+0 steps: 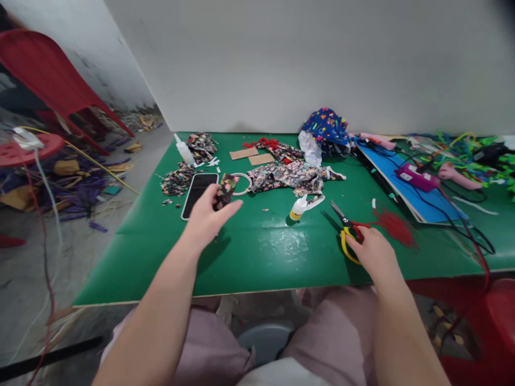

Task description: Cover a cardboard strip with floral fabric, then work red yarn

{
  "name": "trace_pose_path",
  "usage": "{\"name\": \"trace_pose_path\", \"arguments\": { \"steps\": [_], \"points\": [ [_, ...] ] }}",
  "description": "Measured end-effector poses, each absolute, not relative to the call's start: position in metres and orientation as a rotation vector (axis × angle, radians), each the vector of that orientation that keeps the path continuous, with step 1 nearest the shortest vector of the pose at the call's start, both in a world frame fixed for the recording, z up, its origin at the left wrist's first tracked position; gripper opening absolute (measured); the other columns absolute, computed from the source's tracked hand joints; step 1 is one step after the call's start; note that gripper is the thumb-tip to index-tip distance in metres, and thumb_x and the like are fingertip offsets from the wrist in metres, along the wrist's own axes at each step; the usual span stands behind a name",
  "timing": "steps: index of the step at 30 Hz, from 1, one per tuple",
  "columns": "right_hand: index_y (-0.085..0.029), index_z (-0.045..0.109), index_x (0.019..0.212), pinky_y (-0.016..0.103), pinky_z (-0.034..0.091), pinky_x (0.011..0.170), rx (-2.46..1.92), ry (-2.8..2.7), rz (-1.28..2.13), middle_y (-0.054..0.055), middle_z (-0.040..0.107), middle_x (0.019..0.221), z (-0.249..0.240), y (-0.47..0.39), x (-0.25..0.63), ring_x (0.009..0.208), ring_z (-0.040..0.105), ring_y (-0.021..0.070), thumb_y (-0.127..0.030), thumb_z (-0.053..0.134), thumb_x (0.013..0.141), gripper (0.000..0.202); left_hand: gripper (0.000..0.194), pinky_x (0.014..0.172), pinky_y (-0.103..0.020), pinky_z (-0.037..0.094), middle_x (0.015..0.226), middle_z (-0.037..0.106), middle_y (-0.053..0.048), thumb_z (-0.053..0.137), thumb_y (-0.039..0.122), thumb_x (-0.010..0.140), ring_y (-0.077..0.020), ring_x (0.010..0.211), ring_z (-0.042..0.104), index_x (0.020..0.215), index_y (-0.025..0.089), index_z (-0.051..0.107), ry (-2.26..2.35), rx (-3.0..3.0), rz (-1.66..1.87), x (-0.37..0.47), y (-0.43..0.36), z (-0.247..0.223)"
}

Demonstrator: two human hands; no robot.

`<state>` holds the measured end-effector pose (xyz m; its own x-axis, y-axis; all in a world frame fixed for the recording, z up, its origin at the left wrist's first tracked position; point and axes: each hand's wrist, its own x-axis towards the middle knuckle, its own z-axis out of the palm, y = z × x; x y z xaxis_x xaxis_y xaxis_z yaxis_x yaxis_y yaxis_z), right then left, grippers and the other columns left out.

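Note:
In my left hand (206, 217) is a small piece of dark floral fabric (226, 192), its thumb stretched out to the right. Just behind that hand lies a white-edged phone (199, 188). My right hand (374, 251) has its fingers closed on the handles of a pair of scissors (346, 229), yellow and red, with the blades pointing away and to the left. A small white glue bottle with a yellow label (298, 209) stands between the hands. Behind it are a heap of floral fabric (289, 177) and a white ring (242, 184).
At the back left stands a white nozzle bottle (184, 150) beside floral scraps (177, 178). Cardboard pieces (243, 154) and blue patterned cloth (326, 128) lie toward the wall. Right are red threads (396, 228), a blue folder (406, 182) and a purple device (417, 178) with cables.

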<state>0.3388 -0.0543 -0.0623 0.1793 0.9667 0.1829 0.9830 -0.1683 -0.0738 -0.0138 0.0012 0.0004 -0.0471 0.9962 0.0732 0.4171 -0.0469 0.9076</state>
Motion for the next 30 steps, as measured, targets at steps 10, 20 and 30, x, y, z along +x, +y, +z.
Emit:
{"name": "trace_pose_path", "arguments": {
  "steps": [10, 20, 30],
  "points": [
    [-0.008, 0.067, 0.094, 0.039, 0.047, 0.079, -2.242, -1.961, -0.126, 0.016, 0.065, 0.087, -0.07, -0.049, 0.352, 0.086, 0.06, 0.0277, -0.037, 0.05, 0.076, 0.038, 0.041, 0.067, -0.038, 0.045, 0.097, 0.065, -0.016, 0.038, 0.042, 0.08, -0.0322, 0.083, 0.062, 0.113, 0.017, 0.043, 2.215, 1.954, 0.232, -0.074, 0.026, -0.022],
    [-0.017, 0.066, 0.094, 0.04, 0.047, 0.075, -2.04, -1.796, -0.159, 0.011, 0.068, 0.093, -0.036, -0.058, 0.329, 0.087, 0.061, 0.0275, -0.047, 0.047, 0.082, 0.038, 0.036, 0.061, -0.031, 0.042, 0.086, 0.064, -0.009, 0.046, 0.038, 0.076, -0.0229, 0.072, 0.059, 0.105, 0.017, 0.049, 1.98, 1.938, 0.417, -0.096, 0.023, -0.018],
    [-0.022, 0.059, 0.111, 0.033, 0.048, 0.082, -1.116, -1.792, 1.451, 0.006, 0.064, 0.107, -0.023, -0.036, 0.161, 0.095, 0.06, 0.0181, -0.038, 0.056, 0.08, 0.035, 0.046, 0.047, -0.021, 0.04, 0.08, 0.065, -0.003, 0.043, 0.032, 0.085, -0.0095, 0.049, 0.05, 0.129, 0.021, 0.037, 0.937, 1.407, 0.798, -0.037, -0.016, -0.004]
  ]
}}
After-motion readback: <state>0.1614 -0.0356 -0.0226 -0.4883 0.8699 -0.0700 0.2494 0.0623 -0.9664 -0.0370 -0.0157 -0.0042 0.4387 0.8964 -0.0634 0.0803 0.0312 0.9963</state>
